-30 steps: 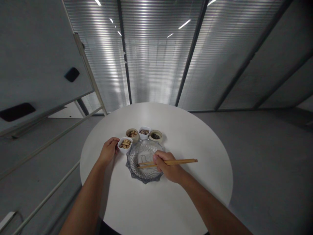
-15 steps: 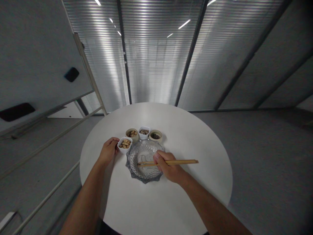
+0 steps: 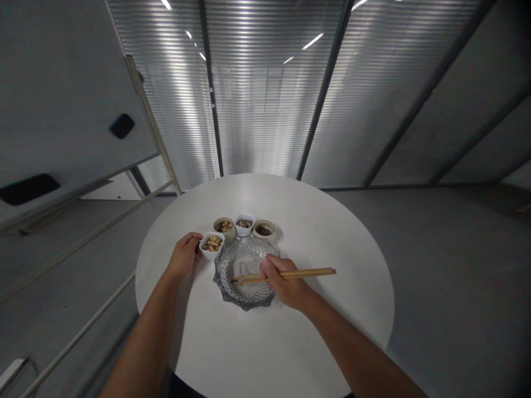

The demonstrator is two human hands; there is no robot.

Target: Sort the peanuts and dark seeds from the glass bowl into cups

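Observation:
My right hand (image 3: 286,282) is closed around a pair of wooden chopsticks (image 3: 311,273). Their tips reach down into a clear glass bowl (image 3: 244,303) with a scalloped rim, near its left inner side. A small dark bit shows at the tips, too small to name. On the left, my left hand (image 3: 185,255) has its fingers curled against the side of a small white bowl (image 3: 212,255) of pale nuts. That white bowl stands right beside the glass bowl's upper left edge.
Behind the glass bowl stand a beige bowl (image 3: 217,228) of nuts, another white bowl (image 3: 244,232) with mottled pieces, and a beige bowl (image 3: 271,236) with dark pieces. All are on a round white table (image 3: 323,221). A whiteboard frame (image 3: 153,121) rises at the left.
The chopstick tips have shifted very slightly left and down inside the glass bowl. My left hand and the small bowls look the same.

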